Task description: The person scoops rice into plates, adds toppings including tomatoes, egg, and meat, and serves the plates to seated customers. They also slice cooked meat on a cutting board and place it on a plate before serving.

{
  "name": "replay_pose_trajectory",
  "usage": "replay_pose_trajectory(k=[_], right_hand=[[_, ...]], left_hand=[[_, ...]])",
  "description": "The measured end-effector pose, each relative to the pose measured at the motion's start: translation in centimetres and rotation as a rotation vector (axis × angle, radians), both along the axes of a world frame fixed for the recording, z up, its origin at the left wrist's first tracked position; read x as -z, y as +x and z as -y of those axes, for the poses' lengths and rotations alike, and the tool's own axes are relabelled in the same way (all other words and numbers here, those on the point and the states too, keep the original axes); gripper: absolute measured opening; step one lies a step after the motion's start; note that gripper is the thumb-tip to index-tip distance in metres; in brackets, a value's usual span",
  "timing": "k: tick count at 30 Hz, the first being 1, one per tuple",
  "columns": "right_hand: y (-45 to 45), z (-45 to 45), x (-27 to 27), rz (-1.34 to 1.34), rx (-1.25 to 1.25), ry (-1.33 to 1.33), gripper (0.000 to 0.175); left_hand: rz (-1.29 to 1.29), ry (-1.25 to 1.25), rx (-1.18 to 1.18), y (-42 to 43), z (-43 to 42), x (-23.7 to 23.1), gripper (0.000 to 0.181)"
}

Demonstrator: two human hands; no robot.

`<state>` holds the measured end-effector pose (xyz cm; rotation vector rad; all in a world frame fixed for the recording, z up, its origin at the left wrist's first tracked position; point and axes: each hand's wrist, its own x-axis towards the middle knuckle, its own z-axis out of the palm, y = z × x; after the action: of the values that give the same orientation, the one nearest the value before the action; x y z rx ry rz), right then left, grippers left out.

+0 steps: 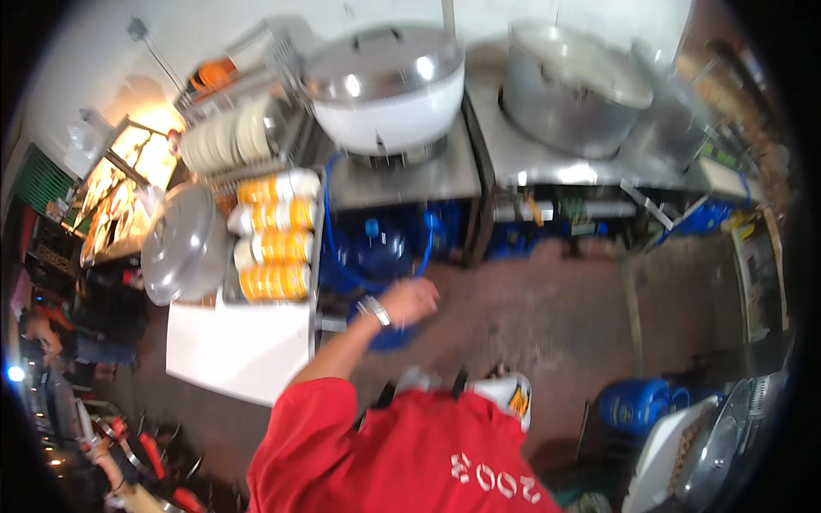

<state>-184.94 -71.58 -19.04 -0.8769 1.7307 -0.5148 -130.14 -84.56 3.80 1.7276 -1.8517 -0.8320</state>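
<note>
My left hand (pixel 409 302), with a silver bracelet or watch (pixel 374 310) at the wrist, reaches forward over the floor. It is blurred, with the fingers partly curled; whether anything is in them does not show. Just beyond it hangs a loop of blue hose (pixel 328 211), and I cannot tell whether they touch. Blue water jugs (pixel 383 247) stand under the steel table. My right hand is out of view. Beside my red shirt (pixel 410 455), a white item with an orange print (pixel 516 397) shows at the right, partly hidden by the shirt.
A lidded white rice cooker (pixel 388 122) and a large metal pot (pixel 571 96) stand on steel tables. Left are yellow-labelled packs (pixel 276 250), a metal lid (pixel 183 243), a plate rack (pixel 224 138) and a white tabletop (pixel 237 346). A blue gas cylinder (pixel 635 405) stands right.
</note>
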Motion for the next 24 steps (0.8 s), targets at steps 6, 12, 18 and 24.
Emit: replay_pose_trajectory(k=[6, 12, 18, 24], right_hand=[[-11.7, 30.3, -14.9, 0.035, 0.033, -0.515, 0.029], [-2.5, 48.3, -20.5, -0.186, -0.250, -0.604, 0.024], [9.9, 43.3, -12.7, -0.364, -0.601, 0.131, 0.016], [27.2, 44.2, -11.1, -0.274, -0.528, 0.245, 0.016]], left_hand=[[-0.241, 0.130, -0.776, 11.2, -3.5, -10.9, 0.027], [-0.114, -0.545, -1.135, 23.5, 1.9, -21.4, 0.024], [0.156, -0.878, -1.157, 45.5, 14.4, -27.5, 0.027], [0.942, -0.621, -1.170, 63.3, 27.0, -30.2, 0.031]])
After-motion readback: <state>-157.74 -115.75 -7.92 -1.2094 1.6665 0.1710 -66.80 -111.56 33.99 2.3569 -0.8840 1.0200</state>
